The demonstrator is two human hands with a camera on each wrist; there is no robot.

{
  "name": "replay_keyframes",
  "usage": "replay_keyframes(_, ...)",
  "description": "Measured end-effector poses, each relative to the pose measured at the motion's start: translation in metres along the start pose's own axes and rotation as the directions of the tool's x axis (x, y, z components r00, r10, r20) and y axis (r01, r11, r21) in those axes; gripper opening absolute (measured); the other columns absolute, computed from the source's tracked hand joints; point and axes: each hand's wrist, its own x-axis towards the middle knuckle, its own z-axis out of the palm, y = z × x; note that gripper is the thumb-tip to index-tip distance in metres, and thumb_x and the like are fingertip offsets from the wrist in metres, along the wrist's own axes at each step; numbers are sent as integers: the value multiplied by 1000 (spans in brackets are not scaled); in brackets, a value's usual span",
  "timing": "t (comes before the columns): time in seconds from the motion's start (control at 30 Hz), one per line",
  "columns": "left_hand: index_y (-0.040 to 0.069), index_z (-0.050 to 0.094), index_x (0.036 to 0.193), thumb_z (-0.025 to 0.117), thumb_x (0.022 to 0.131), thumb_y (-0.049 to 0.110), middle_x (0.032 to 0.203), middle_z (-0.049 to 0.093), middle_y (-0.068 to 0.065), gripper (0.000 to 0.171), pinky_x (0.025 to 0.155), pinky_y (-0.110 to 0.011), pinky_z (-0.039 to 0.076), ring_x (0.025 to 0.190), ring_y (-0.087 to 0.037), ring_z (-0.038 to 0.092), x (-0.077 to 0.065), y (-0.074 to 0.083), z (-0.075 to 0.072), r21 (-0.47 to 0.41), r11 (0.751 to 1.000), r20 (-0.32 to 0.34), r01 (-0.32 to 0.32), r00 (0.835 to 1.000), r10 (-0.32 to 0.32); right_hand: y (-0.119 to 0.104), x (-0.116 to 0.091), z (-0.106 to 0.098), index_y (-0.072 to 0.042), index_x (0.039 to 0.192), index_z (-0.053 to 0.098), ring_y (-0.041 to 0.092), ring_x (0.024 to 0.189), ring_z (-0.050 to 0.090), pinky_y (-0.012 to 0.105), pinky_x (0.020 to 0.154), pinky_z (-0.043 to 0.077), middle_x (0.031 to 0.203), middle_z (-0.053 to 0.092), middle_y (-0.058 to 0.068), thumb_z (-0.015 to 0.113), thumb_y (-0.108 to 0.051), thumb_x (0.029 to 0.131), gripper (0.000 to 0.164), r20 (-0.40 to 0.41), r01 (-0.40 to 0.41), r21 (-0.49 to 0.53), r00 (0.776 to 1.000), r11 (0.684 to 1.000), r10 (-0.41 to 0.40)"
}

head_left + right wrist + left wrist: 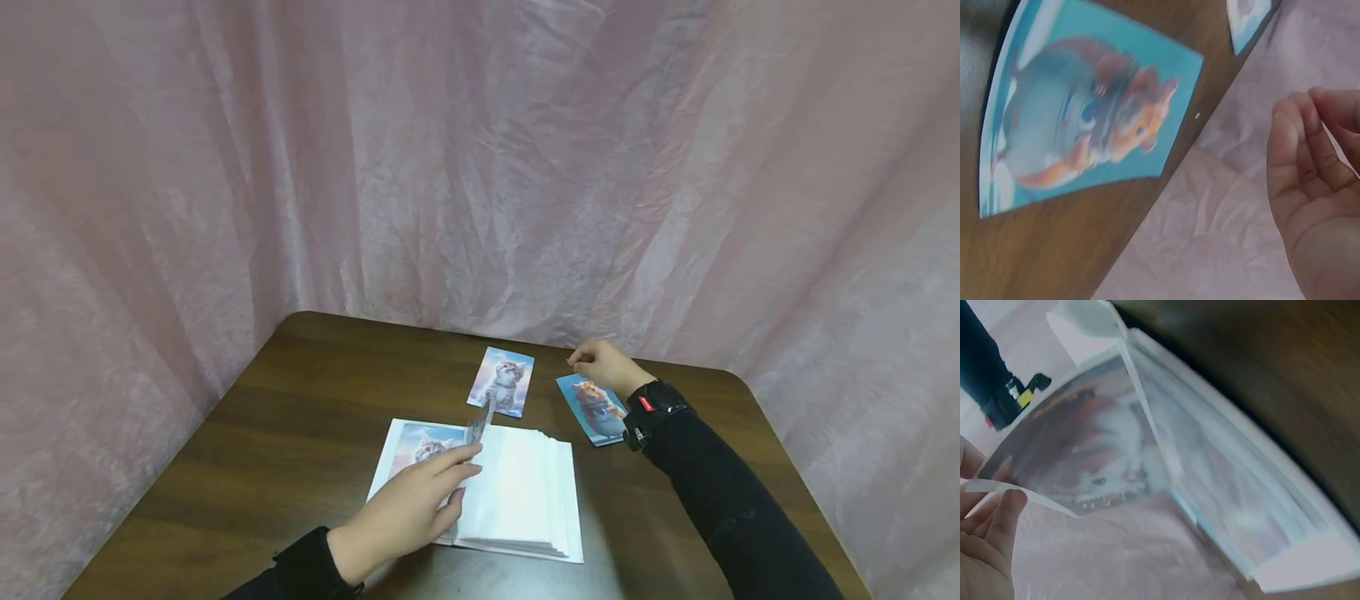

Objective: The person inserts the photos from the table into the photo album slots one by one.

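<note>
An open white photo album (pixel 517 492) lies on the table, a kitten picture (pixel 431 446) in its left side. My left hand (pixel 412 508) pinches the edge of a raised album page (pixel 1085 450) between thumb and fingers; a blurred picture shows through that clear page. My right hand (pixel 606 367) hovers at the far end of a blue picture card (pixel 596 412) showing an orange-and-white animal. Its fingers (pixel 963 459) are not seen holding anything in the right wrist view, where the hand (pixel 1316 187) has loosely bent fingers beside the card.
Another card with a grey kitten (pixel 506 379) lies behind the album. The brown wooden table (pixel 247 467) ends at a pink curtain (pixel 450 167) along its far side. A small white speck (pixel 1197 115) sits near the table edge.
</note>
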Motion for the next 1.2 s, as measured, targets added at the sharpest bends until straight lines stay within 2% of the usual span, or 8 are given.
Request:
replay_keyframes(0.07,7,68,121,69,88,8,143,56,-8,33,87,-27,55,116,-18,64,-6,-3,-7,36,999,-13,16,1000,-16,6,1,-1,0,111,70,29,100,64,43,85,54,108,67,14,56,-8,101,19,-14,-4,-40,1000,999,4)
replay_keyframes(0.13,7,69,118,71,86,7,141,57,-10,32,88,-31,56,119,-21,63,-13,-5,-12,56,998,-24,35,999,-34,11,3,-1,1,109,69,29,98,64,45,84,54,106,67,15,55,-7,101,18,-17,11,-81,1000,997,-12)
replay_keyframes(0.27,7,71,112,74,83,7,136,61,-13,29,83,-28,58,116,-24,65,-25,-10,-20,78,994,-33,74,997,-71,19,5,-2,2,110,68,35,101,64,48,85,53,109,67,19,56,-7,100,19,-17,6,-119,1000,993,-8)
replay_keyframes(0.5,6,73,107,77,83,7,129,64,-13,25,79,-28,59,103,-20,69,-41,-16,-26,124,979,-6,161,987,-161,32,6,-3,9,119,64,45,112,59,54,92,50,118,64,27,57,-3,96,27,-16,0,-158,1000,987,-3)
replay_keyframes(0.67,4,74,104,77,83,8,125,66,-16,21,85,-35,58,108,-26,68,-48,-20,-26,126,968,46,217,973,-225,48,5,2,12,128,57,50,121,53,59,98,46,129,59,30,60,0,92,39,-17,-7,-167,1000,986,5)
replay_keyframes(0.9,4,73,108,76,88,17,129,64,-20,24,92,-42,55,115,-30,65,-53,-23,-21,144,949,173,281,937,-304,61,6,13,8,135,54,49,126,50,59,100,44,136,56,29,67,-3,88,50,-13,-75,-176,997,981,74)
replay_keyframes(1.1,4,71,108,77,88,22,126,64,-20,28,95,-46,53,117,-33,63,-54,-25,-19,168,943,281,286,903,-324,65,4,15,6,144,46,52,129,45,61,99,44,142,49,31,72,-10,88,64,29,-105,-226,993,968,115)
replay_keyframes(1.2,3,71,110,77,88,24,126,65,-20,31,97,-47,52,118,-34,62,-55,-25,-17,165,941,323,296,885,-336,69,3,17,2,149,41,56,134,37,65,100,42,149,40,32,72,-15,89,70,49,-119,-244,990,962,135)
